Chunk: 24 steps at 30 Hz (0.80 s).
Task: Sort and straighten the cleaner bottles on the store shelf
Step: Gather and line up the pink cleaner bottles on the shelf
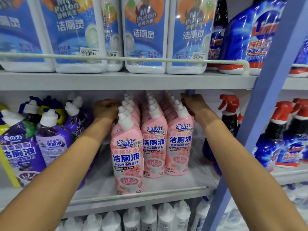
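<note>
Head view, both arms reach into the middle shelf [183, 182].

Hands: well apart, one on each flank of the block of pink bottles [154, 140]. The left hand [106, 109] lies against the far part of the left row, knuckles up, fingers hidden behind the caps. The right hand [194, 105] lies against the right row near its white caps, fingers bent. Whether either hand closes round a bottle or only presses on it, I cannot tell.

Step in hand (judgement): squeeze the three rows together and square them.
- Press inward evenly from both sides, low on the shoulders and not on the caps, so the tall bottles do not tip.
- The near-left bottle [127, 157] stands nearer the shelf edge than the fronts of the other two rows. Bring the fronts into one line.
- Keep labels facing out.

Look of the thing: pink bottles, slanted white caps, blue lettering, a price sticker on each front label. Three rows run from near to far, upright, sides touching or nearly so.

Left of the block, the purple bottles [50, 142] lean at mixed angles and look unsorted. Right, past the bare shelf, stand dark spray bottles [283, 144] with red triggers.
</note>
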Available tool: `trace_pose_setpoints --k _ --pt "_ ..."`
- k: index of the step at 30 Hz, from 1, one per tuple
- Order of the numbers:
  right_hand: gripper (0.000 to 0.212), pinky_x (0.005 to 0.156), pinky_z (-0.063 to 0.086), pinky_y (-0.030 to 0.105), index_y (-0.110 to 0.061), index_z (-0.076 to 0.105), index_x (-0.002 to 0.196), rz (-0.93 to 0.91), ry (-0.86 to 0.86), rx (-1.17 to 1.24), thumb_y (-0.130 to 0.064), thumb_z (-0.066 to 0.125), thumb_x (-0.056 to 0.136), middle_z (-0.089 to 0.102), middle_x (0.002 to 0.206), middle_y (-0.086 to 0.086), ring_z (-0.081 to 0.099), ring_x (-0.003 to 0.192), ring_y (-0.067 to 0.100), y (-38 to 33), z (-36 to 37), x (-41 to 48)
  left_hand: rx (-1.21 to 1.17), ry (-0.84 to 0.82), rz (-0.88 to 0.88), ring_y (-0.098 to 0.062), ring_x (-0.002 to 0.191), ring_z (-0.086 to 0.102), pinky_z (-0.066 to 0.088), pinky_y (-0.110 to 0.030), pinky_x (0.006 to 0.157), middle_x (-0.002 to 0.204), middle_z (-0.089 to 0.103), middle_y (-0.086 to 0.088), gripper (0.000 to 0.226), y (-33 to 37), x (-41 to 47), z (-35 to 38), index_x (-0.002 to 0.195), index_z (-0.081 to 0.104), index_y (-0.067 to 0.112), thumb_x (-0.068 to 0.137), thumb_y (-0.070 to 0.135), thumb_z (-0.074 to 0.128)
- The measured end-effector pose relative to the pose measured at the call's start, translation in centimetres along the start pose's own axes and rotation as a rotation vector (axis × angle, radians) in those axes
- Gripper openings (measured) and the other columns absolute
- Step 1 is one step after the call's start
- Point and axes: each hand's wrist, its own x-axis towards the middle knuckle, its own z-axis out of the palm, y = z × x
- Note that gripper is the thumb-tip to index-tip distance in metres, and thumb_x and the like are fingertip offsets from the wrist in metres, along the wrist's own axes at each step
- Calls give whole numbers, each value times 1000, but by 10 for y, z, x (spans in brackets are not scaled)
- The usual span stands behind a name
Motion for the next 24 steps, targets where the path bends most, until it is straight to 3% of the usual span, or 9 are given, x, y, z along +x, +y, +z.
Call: trace_pose_setpoints --k 2,5,7,10,13,16,18,20,24 --pt "31 60 41 30 -16 64 85 -29 -34 26 -46 65 80 68 89 14 57 73 26 4 3 24 85 9 118 -14 79 65 53 -25 76 100 75 -16 21 10 7 3 106 77 2 88 11 71" --pt "23 62 45 33 -11 66 90 -31 -115 90 -32 62 98 67 89 14 58 66 21 -2 8 19 49 -57 47 6 52 60 49 -11 54 79 73 -6 18 16 17 8 110 75 3 94 7 68" --pt "21 64 49 33 -13 67 92 -40 -139 45 -33 62 97 69 92 13 61 71 20 -1 11 26 3 -90 -69 1 50 61 49 -13 48 73 70 -2 8 16 18 9 98 76 8 93 6 69" --pt "52 71 51 40 -3 72 101 -76 -156 1 -47 63 76 74 102 23 67 82 30 6 18 49 -4 -89 -82 -7 63 66 52 -16 51 70 72 4 13 12 25 8 93 76 12 92 2 68" --pt "57 77 50 40 4 72 107 -143 -155 -19 -47 63 81 75 108 25 72 99 40 2 21 44 49 -79 -1 9 46 59 47 -8 47 72 71 4 26 9 27 9 117 72 7 94 -1 66" --pt "25 73 49 32 -6 67 89 -136 -139 37 -27 60 101 75 105 24 70 90 33 -3 21 26 30 -89 -11 4 53 63 51 -10 51 87 74 -8 22 9 23 8 113 75 2 92 1 70" --pt "22 60 51 20 -7 63 90 -133 -161 113 -23 57 104 71 95 16 66 77 22 -3 18 24 -5 -83 -47 0 54 65 52 -14 51 77 74 -1 9 12 19 6 96 76 8 91 3 72" --pt "23 48 47 17 -5 63 94 -93 -178 169 -24 56 105 66 87 12 60 69 18 -2 14 18 -8 -73 -41 -12 68 68 55 -22 63 81 74 -5 13 14 13 3 83 75 18 91 9 72" --pt "34 65 51 29 -6 69 96 20 -91 180 -38 58 102 73 90 9 67 78 24 13 -1 -14 -23 -21 41 -22 80 66 53 -37 79 86 75 -4 20 6 -25 -19 81 74 24 96 14 67"
